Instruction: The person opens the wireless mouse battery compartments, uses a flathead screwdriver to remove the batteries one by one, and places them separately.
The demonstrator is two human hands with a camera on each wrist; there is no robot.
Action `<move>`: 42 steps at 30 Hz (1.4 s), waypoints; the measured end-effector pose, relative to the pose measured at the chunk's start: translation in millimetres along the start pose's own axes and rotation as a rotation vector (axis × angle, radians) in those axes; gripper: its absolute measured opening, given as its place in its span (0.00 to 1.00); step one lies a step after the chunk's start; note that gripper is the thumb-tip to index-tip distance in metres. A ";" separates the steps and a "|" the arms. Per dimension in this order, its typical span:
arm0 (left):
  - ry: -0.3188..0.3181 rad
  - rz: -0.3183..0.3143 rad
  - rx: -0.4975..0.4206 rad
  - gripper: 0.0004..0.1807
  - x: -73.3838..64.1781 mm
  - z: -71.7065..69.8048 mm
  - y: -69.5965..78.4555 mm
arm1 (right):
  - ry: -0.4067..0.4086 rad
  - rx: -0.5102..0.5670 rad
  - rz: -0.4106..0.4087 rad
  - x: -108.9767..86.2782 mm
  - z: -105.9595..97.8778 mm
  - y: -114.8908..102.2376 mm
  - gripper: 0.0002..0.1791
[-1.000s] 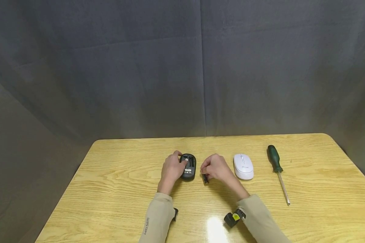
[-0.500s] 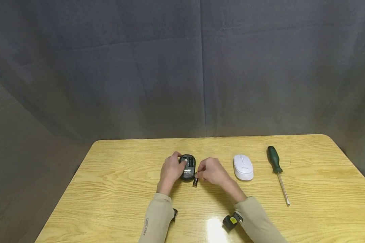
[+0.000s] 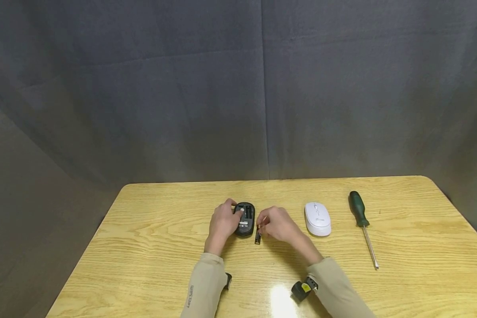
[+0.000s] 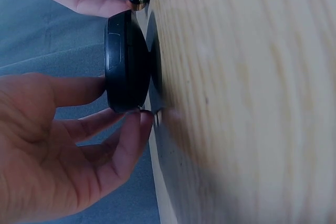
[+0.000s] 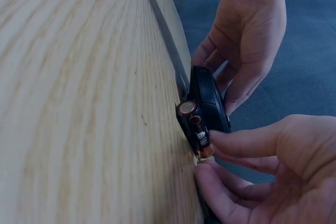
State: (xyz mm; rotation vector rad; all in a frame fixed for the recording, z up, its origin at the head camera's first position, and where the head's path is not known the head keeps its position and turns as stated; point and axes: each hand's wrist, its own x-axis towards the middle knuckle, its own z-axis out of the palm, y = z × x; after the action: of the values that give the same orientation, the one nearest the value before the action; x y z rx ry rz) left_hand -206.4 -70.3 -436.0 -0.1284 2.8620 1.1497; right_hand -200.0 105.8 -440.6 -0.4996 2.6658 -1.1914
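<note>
My left hand (image 3: 222,221) holds a black computer mouse (image 3: 244,219) upside down, thumb on its underside and fingers round its left edge. The battery slot in that underside is uncovered. In the left wrist view the mouse (image 4: 125,61) stands edge-on between thumb and fingertips, close over the tabletop. Just right of it, my right hand (image 3: 277,223) pinches a small black-and-copper battery (image 3: 258,237) between thumb and fingers. One flat end of this battery (image 5: 197,124) points away from the fingertips in the right wrist view.
A white mouse (image 3: 318,218) lies right side up, to the right of my right hand. Farther right is a screwdriver (image 3: 358,207) with a green handle, its tip toward me. The wooden table (image 3: 143,247) ends at a grey curtain (image 3: 183,110).
My right hand has moved slightly left, bringing the battery closer beside the black mouse, and the battery has turned in the fingers. The left hand keeps its hold almost unmoved.
</note>
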 end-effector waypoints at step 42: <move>-0.145 0.508 0.337 0.38 -29.4 41.8 59.0 | 0.091 -0.219 -0.078 -60.5 -96.9 53.6 0.40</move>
State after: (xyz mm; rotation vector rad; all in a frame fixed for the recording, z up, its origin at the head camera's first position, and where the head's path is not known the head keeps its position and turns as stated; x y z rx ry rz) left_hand -182.1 2.8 -423.1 0.6989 2.9790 0.6581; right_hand -184.7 228.4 -414.9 -0.6011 2.8969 -0.9673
